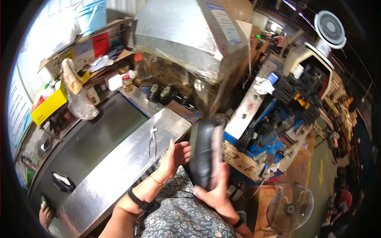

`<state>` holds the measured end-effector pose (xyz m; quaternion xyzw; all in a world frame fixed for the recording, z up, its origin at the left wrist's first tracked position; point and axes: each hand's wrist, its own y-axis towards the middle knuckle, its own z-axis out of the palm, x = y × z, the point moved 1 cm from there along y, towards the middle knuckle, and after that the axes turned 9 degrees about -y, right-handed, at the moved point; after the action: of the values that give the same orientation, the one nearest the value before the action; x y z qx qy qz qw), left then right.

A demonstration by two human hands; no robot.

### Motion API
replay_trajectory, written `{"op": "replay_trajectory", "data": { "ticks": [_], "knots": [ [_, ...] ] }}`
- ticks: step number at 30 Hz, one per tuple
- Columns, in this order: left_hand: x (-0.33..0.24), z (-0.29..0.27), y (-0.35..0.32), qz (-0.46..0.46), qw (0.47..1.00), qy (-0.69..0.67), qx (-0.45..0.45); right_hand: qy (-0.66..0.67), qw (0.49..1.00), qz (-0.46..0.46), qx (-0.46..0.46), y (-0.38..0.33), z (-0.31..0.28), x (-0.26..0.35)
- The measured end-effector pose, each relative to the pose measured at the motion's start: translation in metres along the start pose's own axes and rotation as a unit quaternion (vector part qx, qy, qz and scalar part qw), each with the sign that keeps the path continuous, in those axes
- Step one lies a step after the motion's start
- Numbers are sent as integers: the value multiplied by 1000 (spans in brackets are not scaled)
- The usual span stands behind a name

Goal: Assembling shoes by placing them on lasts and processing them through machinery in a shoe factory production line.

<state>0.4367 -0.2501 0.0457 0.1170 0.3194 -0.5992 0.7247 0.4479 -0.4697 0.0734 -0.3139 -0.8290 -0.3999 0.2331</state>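
Just off the near edge of the steel table (119, 166), over your lap, you hold a black shoe (206, 152) upright, its length running up and down and its pale sole edge turned to your right. Your right hand (216, 192) grips it from below, thumb and fingers wrapped around the lower end, so the weight sits in that palm and the shoe cannot slip down. Your left hand (176, 156) is not closed on anything; its fingers are spread and loose, the tips just beside the shoe's left side, whether they touch it is hard to tell through the blur. Held like this, clear of the table and tilted toward you, the shoe shows you its side and sole at once, which looks like the reason for the grip. A pair of pliers (152, 141) lies flat on the bare steel, near your left hand, a short reach away and apart from everything else. Farther along, a dark belt (99, 139) runs past the table, with another black shoe (62, 181) lying on it well apart from you. A hand of someone else (44, 216) shows at the lower left, beyond that shoe. A floor fan (289, 208) stands to your right, and a metal hood (178, 35) looms ahead.
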Motion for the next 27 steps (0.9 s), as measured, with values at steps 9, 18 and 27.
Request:
{"op": "replay_trajectory", "data": {
  "ticks": [9,18,27],
  "knots": [
    [-13,5,-103,46,699,713,37,335,784,264,451,34,9,-28],
    [-49,-97,-135,227,765,602,-5,495,615,575,215,-70,27,-111],
    [-135,-313,-258,161,431,723,-516,366,859,350,74,180,173,-102]
  ]
}}
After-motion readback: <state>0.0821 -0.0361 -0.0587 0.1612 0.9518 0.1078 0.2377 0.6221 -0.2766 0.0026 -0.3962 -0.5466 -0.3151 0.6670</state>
